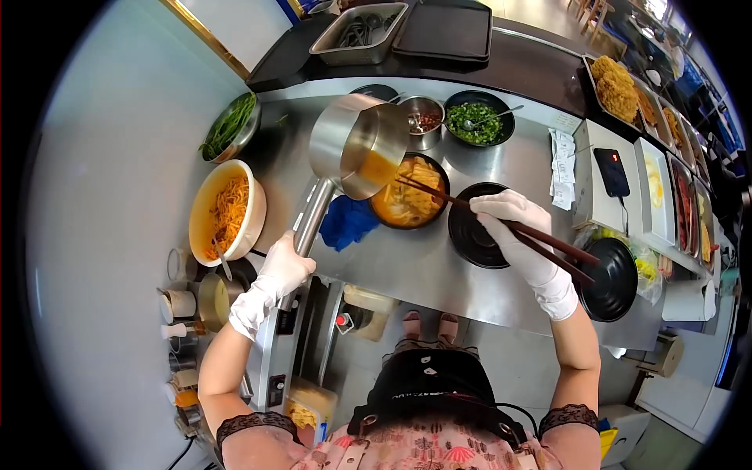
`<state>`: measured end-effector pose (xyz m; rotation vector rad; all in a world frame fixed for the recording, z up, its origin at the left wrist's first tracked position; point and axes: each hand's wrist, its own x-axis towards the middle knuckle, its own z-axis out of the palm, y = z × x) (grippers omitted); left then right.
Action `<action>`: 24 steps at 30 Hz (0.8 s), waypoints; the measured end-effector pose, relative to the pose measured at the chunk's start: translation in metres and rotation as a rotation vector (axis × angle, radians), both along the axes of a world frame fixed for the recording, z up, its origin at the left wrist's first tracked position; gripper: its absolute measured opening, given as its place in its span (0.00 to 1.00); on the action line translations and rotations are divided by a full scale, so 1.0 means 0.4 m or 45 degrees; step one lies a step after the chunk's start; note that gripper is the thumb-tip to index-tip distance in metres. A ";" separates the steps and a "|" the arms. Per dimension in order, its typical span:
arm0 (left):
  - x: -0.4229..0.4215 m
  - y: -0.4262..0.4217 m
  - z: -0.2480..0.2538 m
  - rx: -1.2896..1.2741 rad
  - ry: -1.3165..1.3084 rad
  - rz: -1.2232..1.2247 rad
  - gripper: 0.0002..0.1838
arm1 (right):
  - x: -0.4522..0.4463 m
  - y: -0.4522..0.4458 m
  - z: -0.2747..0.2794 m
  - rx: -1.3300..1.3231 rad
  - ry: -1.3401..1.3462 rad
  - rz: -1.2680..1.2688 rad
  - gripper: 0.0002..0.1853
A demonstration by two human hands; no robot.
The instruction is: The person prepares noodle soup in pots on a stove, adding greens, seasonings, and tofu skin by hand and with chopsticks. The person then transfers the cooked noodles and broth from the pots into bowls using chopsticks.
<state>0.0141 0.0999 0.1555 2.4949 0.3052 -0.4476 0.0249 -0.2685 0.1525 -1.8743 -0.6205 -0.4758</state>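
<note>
My left hand (286,269), in a white glove, is wrapped round the long handle of a steel saucepan (333,145). The pan is tilted to the right, with orange-brown broth at its lower rim, beside and partly over a black bowl (442,205) of food in orange soup (403,210). My right hand (513,219), gloved too, grips long brown chopsticks (540,239); their tips reach to the food in that bowl. Under my right hand stands a black bowl (476,249). A crumpled blue cloth (345,222) lies left of the soup bowl.
On the steel counter (407,274) are a bowl of chopped green onions (476,123), a small steel pot (424,137), a cream bowl (257,215) of shredded carrot-coloured food and a bowl of greens (233,129). Another black bowl (609,290) sits right, near food trays (662,192).
</note>
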 end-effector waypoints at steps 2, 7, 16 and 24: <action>-0.005 -0.013 0.008 -0.032 0.019 0.009 0.25 | -0.005 -0.021 0.004 0.044 0.016 -0.048 0.08; -0.030 -0.046 0.040 -0.234 0.032 0.088 0.16 | -0.009 -0.069 -0.053 0.198 0.080 -0.223 0.06; -0.112 -0.019 0.038 -1.263 0.418 0.427 0.17 | -0.043 -0.052 -0.059 0.210 0.175 -0.196 0.07; -0.568 0.085 0.051 -1.956 0.197 0.592 0.17 | -0.078 -0.058 0.017 0.618 0.686 -0.727 0.23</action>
